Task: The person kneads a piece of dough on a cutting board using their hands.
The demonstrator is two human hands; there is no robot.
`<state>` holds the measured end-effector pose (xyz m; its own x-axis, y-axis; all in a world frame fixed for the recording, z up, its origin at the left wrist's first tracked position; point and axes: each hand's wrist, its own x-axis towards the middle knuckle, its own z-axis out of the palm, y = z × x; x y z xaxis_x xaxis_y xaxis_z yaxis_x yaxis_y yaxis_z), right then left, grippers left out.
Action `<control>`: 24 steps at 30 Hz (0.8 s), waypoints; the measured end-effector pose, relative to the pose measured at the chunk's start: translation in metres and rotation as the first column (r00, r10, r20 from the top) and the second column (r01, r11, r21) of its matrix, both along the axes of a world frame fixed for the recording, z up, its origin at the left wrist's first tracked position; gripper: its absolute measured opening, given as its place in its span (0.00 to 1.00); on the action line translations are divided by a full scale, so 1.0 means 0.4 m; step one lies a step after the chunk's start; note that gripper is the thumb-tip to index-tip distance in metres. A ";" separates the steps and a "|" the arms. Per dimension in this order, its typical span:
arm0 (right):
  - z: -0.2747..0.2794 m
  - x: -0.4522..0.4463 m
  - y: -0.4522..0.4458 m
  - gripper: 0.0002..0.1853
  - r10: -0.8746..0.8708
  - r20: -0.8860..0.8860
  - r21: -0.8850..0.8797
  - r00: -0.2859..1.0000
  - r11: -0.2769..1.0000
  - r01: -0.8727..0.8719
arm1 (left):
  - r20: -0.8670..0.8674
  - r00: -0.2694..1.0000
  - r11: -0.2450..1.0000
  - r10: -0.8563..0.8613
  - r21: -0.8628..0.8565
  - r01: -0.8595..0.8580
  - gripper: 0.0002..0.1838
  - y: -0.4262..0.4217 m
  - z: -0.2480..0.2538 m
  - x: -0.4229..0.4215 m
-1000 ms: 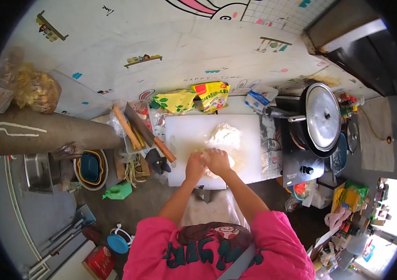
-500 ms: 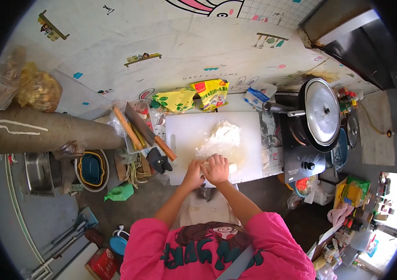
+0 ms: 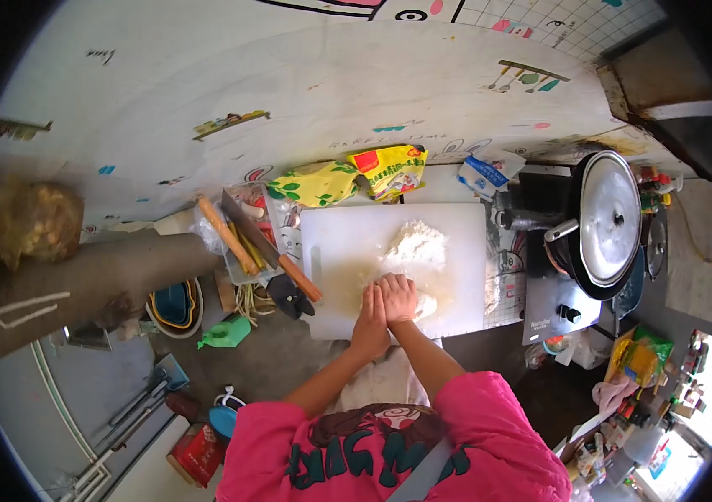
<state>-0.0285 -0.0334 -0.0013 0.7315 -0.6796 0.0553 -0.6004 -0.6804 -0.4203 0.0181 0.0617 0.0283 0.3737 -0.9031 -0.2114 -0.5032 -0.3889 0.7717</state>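
A white cutting board [image 3: 343,243] lies under both hands, near its front edge. My right hand [image 3: 398,298] is bent over a pale piece of dough [image 3: 426,305], whose right end sticks out beside the fingers. My left hand [image 3: 372,316] presses against the right one from the left, fingers closed together; most of the dough under the two hands is hidden. Behind them on the board sits a heap of white flour [image 3: 417,246], with loose powder spread in front of it.
Left of the board, a knife [image 3: 253,230] with a wooden handle and a rolling pin [image 3: 227,233] rest across a plastic container [image 3: 268,205]. Yellow bags [image 3: 394,171] stand behind the board. A lidded pan [image 3: 611,222] sits on the stove [image 3: 553,305] at right.
My left hand has come in against the right hand, where a gap showed between them before. The camera view has shifted, so the surroundings sit differently in the picture.
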 end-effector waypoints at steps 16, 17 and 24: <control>-0.088 0.063 -0.079 0.08 -0.031 -0.115 0.100 0.993 0.994 0.043 | 0.081 0.995 0.996 -0.054 -0.065 0.059 0.47 -0.101 -0.099 0.093; -0.079 0.066 -0.084 0.09 -0.021 -0.148 0.116 0.989 0.993 0.039 | -0.054 0.994 0.996 -0.092 0.014 0.093 0.49 -0.099 -0.100 0.117; -0.016 -0.067 -0.208 0.17 -0.256 0.229 0.702 0.939 0.712 0.024 | 0.041 0.999 1.000 0.007 -0.023 -0.006 0.38 -0.052 -0.093 0.170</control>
